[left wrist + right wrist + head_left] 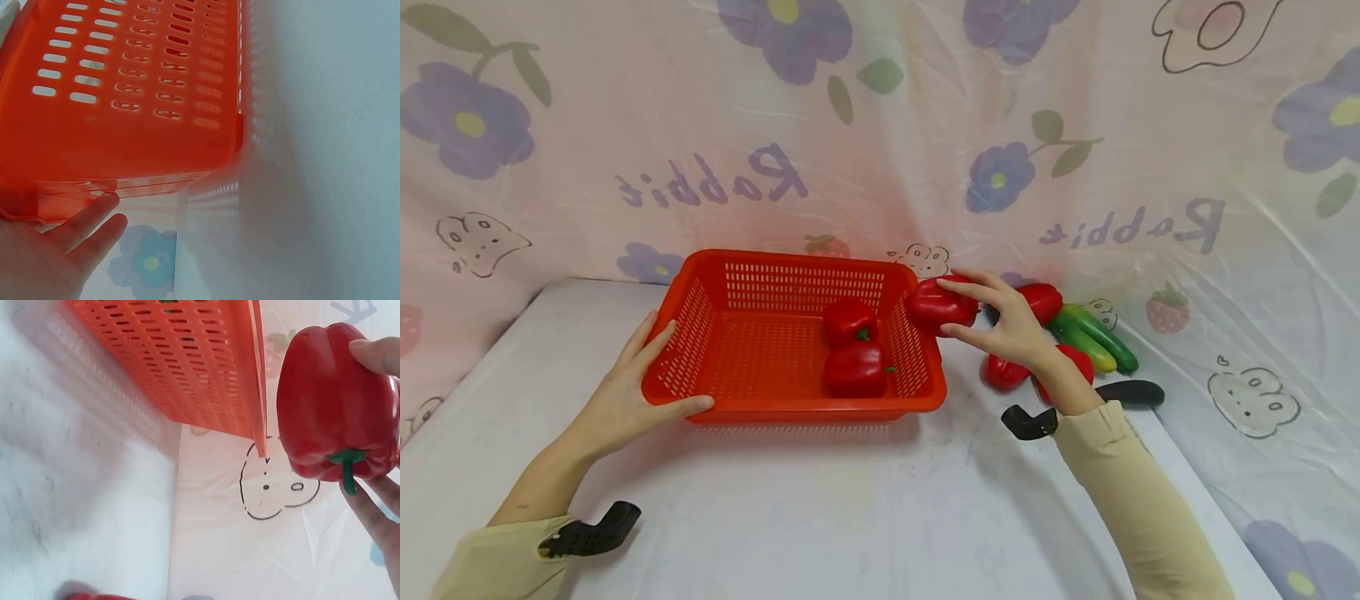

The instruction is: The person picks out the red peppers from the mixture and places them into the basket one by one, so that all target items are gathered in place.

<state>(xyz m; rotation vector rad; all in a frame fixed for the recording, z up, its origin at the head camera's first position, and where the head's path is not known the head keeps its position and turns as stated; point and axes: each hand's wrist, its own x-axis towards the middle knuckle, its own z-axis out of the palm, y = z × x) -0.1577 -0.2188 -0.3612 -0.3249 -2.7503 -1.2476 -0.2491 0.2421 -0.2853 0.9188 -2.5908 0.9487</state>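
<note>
Red bell pepper (pixel 942 305) is held at the basket's 3 o'clock side, raised to rim level; a gap to the rim shows in the right wrist view. Handling, judged by looks: light, stiff-walled, low crush risk, but the skin is glossy and lobed, so slip or roll is likely under a fingertip-only pinch. Best taken across the widest girth, thumb opposite fingers; the stem (pixel 349 472) is to be avoided as a grab point, being thin.

Right hand (pixel 1007 321): closed on that pepper, thumb on one side, fingers on the other, spread about the body's width. Stem end is turned toward the palm. Left hand (pixel 628 392): spread wide at 9 o'clock, fingers near straight along the end rim, thumb laid on the front rim around 8; the orange-red basket (pixel 805 407) is touched, no firm curl seen. How hard it is pressed cannot be told.

Inside the basket, two peppers are seated: rear one (pixel 850 321) toward 2, front one (pixel 854 369) toward 4. Outside, between 3 and 4, more red peppers (pixel 1006 373) and green cucumbers (pixel 1105 336) are bunched, partly hidden by the right arm. Dark elongated item (pixel 1131 393) there: identity unclear.
</note>
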